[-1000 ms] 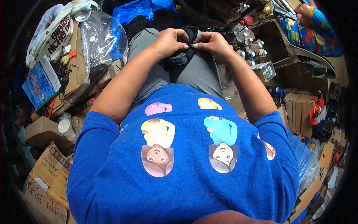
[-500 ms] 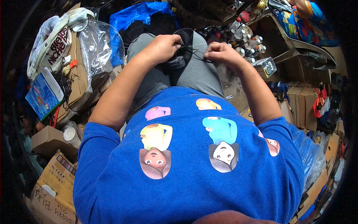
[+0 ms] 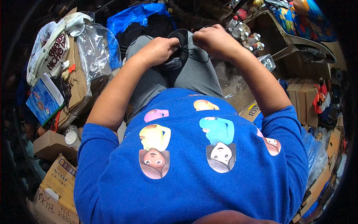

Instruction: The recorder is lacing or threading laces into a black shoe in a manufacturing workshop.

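Soft, curved black leather-like piece (image 3: 174, 63) (poss. a shoe) in the lap, on grey cloth trousers (image 3: 195, 77), betw. both hands.

From my end: bare left hand (image 3: 160, 50) is at its L edge, grip clamped on it AFAICT, tips partly hidden; bare right hand (image 3: 214, 41) is just beside its R edge, fingers curled, can't tell if that grip has anything. Thin black cord-like strands (image 3: 204, 59) lie loose below the R hand. I'd est. the piece is light, w/ a bendy rim & a stiffer, shiny, maybe slick lower part; not fragile, but prob. rolls if unheld. I'd take the rim on the L, thumb opp. fingers, & pinch strands close to the piece, as they're thin & may tangle.
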The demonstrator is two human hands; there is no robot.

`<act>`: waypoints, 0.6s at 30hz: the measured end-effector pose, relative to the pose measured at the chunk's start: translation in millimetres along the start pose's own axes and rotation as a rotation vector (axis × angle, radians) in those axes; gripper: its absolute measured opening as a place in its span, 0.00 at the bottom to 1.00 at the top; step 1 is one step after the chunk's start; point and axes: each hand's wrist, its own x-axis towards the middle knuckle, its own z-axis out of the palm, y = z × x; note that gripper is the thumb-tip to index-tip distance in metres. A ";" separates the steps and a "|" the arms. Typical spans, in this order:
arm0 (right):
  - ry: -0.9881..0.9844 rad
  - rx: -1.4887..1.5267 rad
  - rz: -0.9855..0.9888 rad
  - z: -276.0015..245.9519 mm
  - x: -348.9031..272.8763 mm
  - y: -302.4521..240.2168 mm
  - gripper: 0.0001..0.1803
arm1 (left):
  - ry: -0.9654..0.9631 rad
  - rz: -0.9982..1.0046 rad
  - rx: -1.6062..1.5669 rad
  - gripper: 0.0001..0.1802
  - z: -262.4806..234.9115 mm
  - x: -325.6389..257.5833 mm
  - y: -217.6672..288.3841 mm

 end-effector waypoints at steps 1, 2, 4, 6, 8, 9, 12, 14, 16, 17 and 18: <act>-0.090 -0.064 -0.022 2.1 7.8 -7.4 0.07 | 0.001 0.000 0.001 0.10 -1.7 -1.1 -1.6; -0.126 -0.057 -0.058 7.4 10.4 -8.2 0.08 | -0.002 0.018 0.033 0.10 -3.4 -3.8 -3.2; -0.147 -0.031 -0.080 5.5 6.4 -3.1 0.08 | -0.007 0.049 0.091 0.11 -7.3 -12.9 -1.9; -0.072 -0.007 -0.068 19.2 -9.1 23.0 0.08 | -0.002 0.065 0.248 0.12 -22.7 -29.6 -14.0; 0.049 0.112 0.087 24.0 -36.9 46.5 0.08 | 0.064 -0.164 0.272 0.12 -41.8 -63.1 -44.6; 0.014 0.382 0.298 23.0 -48.8 62.4 0.07 | 0.230 -0.255 -0.003 0.08 -50.3 -80.7 -47.8; 0.186 1.188 0.463 7.2 -40.6 61.5 0.13 | 0.362 -0.203 -0.520 0.06 -81.4 -87.3 -34.8; 0.353 1.525 0.473 -3.6 -7.1 30.0 0.16 | 0.344 -0.013 -0.799 0.07 -82.0 -56.8 0.1; 0.430 1.844 0.228 -0.3 30.1 -6.7 0.14 | 0.240 0.230 -1.033 0.09 -61.1 -28.9 43.0; 0.338 1.953 0.118 1.4 34.3 -20.6 0.14 | 0.091 0.195 -1.132 0.11 -45.0 -22.8 55.3; 0.248 2.055 0.005 1.5 32.8 -28.9 0.14 | -0.110 0.225 -1.179 0.14 -35.8 -24.3 62.6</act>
